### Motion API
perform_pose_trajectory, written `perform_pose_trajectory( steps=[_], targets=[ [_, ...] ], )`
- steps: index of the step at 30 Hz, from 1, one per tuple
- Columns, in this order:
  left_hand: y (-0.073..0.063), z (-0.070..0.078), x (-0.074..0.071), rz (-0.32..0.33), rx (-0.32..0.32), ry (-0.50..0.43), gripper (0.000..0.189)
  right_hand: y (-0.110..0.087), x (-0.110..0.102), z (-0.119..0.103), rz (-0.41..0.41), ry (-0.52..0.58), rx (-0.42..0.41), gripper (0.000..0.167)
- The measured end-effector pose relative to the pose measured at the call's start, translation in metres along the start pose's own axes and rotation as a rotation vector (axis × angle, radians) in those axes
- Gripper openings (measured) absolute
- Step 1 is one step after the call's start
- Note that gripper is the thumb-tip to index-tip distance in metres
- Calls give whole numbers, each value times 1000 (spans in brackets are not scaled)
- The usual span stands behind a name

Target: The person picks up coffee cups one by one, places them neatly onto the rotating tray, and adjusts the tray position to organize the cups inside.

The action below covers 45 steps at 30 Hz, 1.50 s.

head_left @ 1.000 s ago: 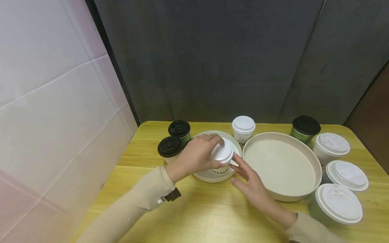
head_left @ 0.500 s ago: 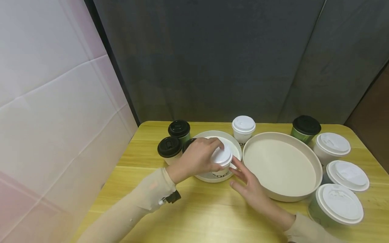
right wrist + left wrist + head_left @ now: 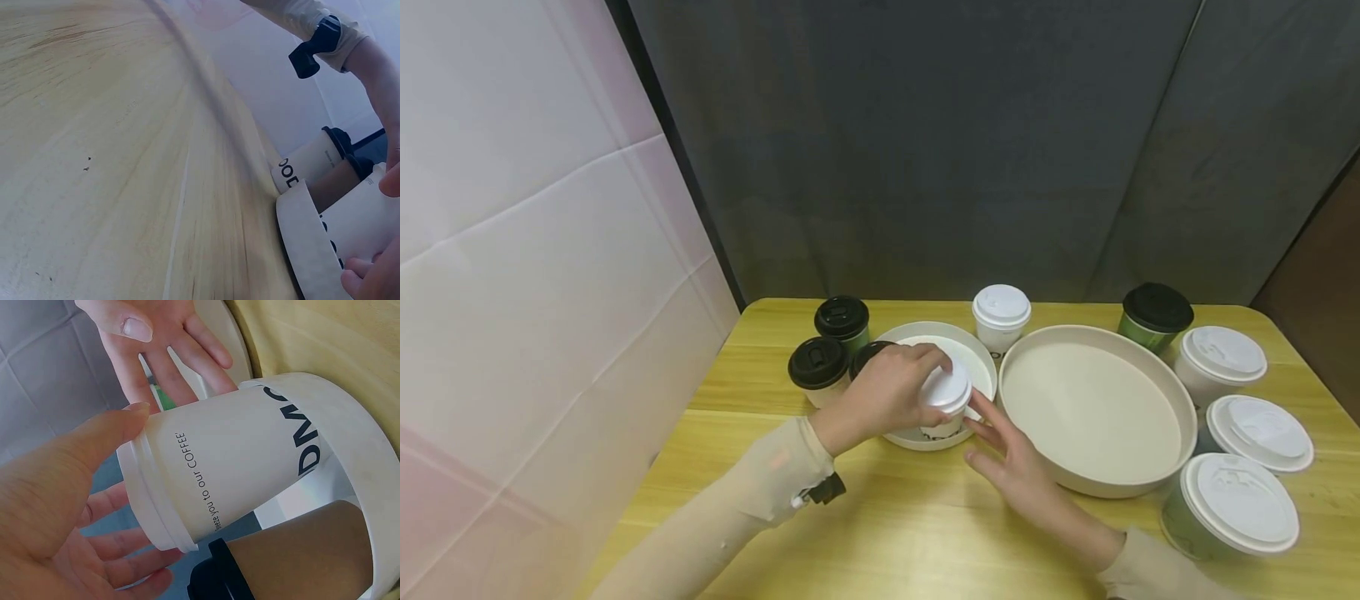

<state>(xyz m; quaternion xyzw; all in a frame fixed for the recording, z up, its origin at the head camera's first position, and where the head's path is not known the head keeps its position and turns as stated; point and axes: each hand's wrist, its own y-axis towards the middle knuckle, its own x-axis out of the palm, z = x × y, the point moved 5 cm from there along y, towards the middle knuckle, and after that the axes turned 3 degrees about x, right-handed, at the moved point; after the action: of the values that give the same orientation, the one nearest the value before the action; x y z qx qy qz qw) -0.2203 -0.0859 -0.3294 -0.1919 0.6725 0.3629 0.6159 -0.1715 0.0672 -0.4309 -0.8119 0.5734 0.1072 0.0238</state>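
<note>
My left hand (image 3: 887, 387) grips a white paper coffee cup (image 3: 946, 396) by its white lid, thumb on the near side and fingers over the far side. In the left wrist view the cup's printed wall (image 3: 231, 450) leans inside the rim of a small round tray (image 3: 340, 406). My right hand (image 3: 1018, 462) has its fingers extended against or very close to the cup's right side; contact is hard to tell. A brown cup (image 3: 306, 550) with a black lid stands in the same tray, mostly hidden by my left hand in the head view.
Left of the small tray stand two black-lidded cups (image 3: 818, 364). A white-lidded cup (image 3: 1001, 317) is behind, between the trays. A larger round tray (image 3: 1093, 408) lies to the right. Beyond it are a black-lidded green cup (image 3: 1153, 317) and several white-lidded containers (image 3: 1240, 504).
Both hands and the white cup have shifted slightly left and toward the near side of the small tray. More of the black lid behind my left hand shows.
</note>
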Motion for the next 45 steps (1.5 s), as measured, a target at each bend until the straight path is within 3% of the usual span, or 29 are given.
perform_pose_trajectory(
  steps=[7, 16, 30, 36, 41, 45],
  targets=[
    [0, 1, 1, 9, 15, 10, 56, -2, 0, 2, 5, -3, -4, 81],
    [-1, 2, 2, -38, -15, 20, 61, -2, 2, 3, 22, -47, -50, 85],
    [-3, 2, 1, -15, -16, 40, 72, -3, -2, 1, 37, -83, -50, 84],
    [-4, 4, -26, 43, -39, 29, 74, -4, -15, -13, 89, -205, -109, 78],
    [-13, 11, -56, 179, -20, 23, 56, -8, -32, -33, 97, -413, -98, 78],
    [-27, 20, -72, 284, 17, 16, 45, -13, -44, -49, 77, -585, -128, 78]
  ],
)
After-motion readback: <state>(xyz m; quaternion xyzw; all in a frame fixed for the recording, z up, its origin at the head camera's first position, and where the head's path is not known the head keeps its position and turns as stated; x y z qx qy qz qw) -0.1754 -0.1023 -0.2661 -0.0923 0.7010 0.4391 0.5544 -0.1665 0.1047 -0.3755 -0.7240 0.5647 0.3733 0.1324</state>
